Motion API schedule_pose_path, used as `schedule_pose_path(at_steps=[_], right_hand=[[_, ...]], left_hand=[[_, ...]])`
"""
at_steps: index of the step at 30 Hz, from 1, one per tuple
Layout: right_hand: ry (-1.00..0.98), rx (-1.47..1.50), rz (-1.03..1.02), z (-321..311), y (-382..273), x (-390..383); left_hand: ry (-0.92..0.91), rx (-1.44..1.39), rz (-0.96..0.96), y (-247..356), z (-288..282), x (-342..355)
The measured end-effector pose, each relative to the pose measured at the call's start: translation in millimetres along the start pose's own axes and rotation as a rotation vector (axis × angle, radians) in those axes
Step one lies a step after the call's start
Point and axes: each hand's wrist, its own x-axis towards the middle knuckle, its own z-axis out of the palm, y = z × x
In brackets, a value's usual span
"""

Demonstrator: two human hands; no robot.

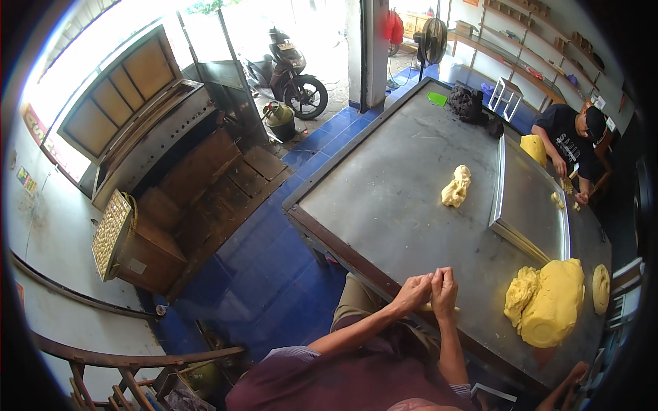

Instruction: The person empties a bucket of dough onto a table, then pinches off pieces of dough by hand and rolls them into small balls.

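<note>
Head view, item 1: hands. Left hand (412, 292) and right hand (444, 288) are meeting knuckle to knuckle over the near edge of the table (397, 205), both curled nearly shut. Between and under them a small pale-yellow dough strip (430, 307) is showing; both hands seem to be pinching it, though exact finger contact is too small to tell. Strip's long axis is running roughly left-right, poking out a little past the right hand.

Item 2: large dough mass (548, 301), yellow, is sitting on the table to the right of the hands, well apart from them. Right hand is the nearer one. A flat round dough disc (601, 288) is lying just beside the mass, on its far right.

Item 3: small dough lump (456, 186), pale yellow, is resting mid-table, straight ahead of the hands, farther off than the big mass.

Item 4: metal tray (528, 205), long, shiny, is lying on the table betw. the small lump and the far right edge.

Item 5: co-worker in a dark shirt (569, 140) is bending over the table's far right side, hands down near small yellow pieces; another yellow block (534, 148) is sitting just beside that person.

Item 6, misc.: dark bag (468, 104) at the far end of the table; motorbike (291, 72) parked outside the door; blue tiled floor (274, 274) left of the table.
</note>
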Motion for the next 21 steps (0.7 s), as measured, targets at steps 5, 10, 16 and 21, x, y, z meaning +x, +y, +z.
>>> schedule_pose_path(at_steps=[5,10,16,21], right_hand=[[0.059,-0.009,0.130,8.5,23.5,9.6],[-0.045,0.407,0.476,11.3,52.2,14.6],[-0.332,0.533,0.625,-3.9,42.6,8.8],[-0.490,0.381,0.580,6.7,39.7,13.5]], left_hand=[[-0.120,0.083,0.066,-10.8,-18.4,13.7],[-0.141,0.164,0.056,4.7,-18.5,-1.3],[-0.172,0.554,0.253,-3.4,-18.3,-28.5],[-0.183,0.373,0.099,-16.9,-15.5,-48.8]])
